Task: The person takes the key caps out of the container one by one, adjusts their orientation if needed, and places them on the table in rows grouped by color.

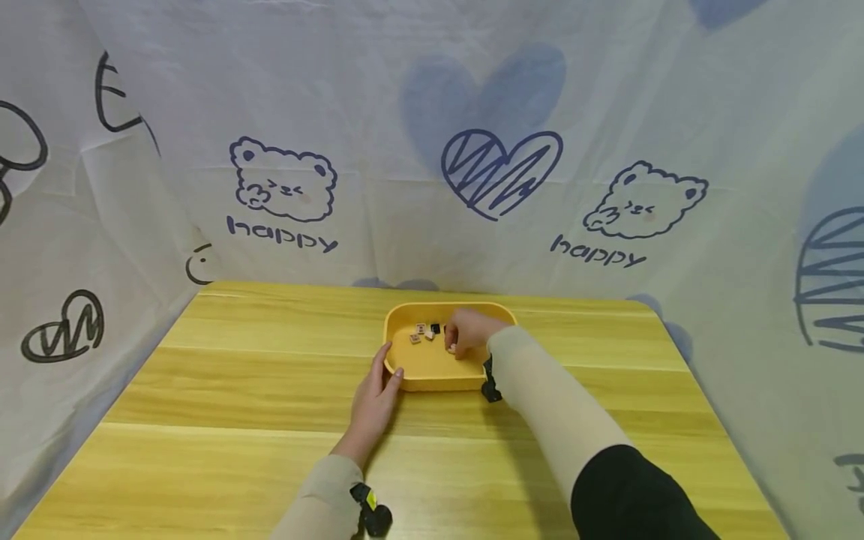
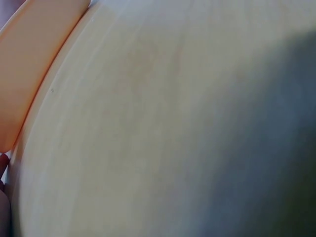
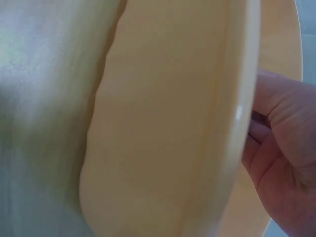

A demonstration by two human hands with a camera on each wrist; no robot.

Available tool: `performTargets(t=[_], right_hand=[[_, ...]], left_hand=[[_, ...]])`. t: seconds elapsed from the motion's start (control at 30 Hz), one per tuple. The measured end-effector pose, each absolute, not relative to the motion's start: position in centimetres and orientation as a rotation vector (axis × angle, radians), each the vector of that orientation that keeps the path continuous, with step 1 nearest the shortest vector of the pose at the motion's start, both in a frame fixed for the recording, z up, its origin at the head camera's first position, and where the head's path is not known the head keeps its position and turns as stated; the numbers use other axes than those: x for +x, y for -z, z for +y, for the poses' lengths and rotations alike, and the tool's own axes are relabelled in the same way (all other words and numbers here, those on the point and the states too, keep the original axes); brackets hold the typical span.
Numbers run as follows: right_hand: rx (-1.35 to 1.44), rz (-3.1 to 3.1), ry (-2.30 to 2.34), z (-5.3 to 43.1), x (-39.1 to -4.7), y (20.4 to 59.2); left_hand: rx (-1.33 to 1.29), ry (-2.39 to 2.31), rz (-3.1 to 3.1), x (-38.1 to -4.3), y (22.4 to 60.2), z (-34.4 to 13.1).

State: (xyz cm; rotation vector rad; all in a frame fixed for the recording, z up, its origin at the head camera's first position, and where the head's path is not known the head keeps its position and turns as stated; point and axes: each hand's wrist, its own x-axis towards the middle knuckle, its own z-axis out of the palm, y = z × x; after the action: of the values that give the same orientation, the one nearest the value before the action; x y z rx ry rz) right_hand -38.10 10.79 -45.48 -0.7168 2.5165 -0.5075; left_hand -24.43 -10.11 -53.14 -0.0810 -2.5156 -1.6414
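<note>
Bg: printed cloth [image 1: 388, 217] behind wood-grain tbl [image 1: 236, 390]. Yellow tray [image 1: 432, 366] near tbl's far edge, small tiles [image 1: 415, 339] inside. L hand [image 1: 373, 396] on tray's near-L corner, thumb & fingers spread. R hand [image 1: 469, 331] in tray, fingertips apparently pinching light tile [image 1: 453, 349]; R wrist cam: tips hidden. Best: brace tray w/ L, pinch tile lightly by edges, lift clear of wall.

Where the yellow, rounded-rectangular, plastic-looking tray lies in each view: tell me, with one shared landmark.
Head: the tray sits below centre, slightly right.
Left wrist: the tray shows at upper left, cut off by the edge.
Right wrist: the tray fills the middle, top to bottom.
Shared landmark: the yellow wood-grain tabletop.
</note>
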Motion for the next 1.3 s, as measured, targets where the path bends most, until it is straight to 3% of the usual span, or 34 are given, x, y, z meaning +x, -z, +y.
performTargets(t=[0.53,0.93,1.3], right_hand=[[-0.728,2.353,0.837,12.6,-36.8,44.6],[-0.974,2.348,0.976,13.6,-33.3,43.7],[-0.941,2.352,1.178,14.0,-29.9,43.2]], left_hand=[[-0.055,1.67,-2.525,-24.6,53.2,-9.9],[-0.042,1.666,-2.525,-24.6,53.1,-9.8],[-0.053,1.664,-2.518,-24.6,53.4,-9.8]])
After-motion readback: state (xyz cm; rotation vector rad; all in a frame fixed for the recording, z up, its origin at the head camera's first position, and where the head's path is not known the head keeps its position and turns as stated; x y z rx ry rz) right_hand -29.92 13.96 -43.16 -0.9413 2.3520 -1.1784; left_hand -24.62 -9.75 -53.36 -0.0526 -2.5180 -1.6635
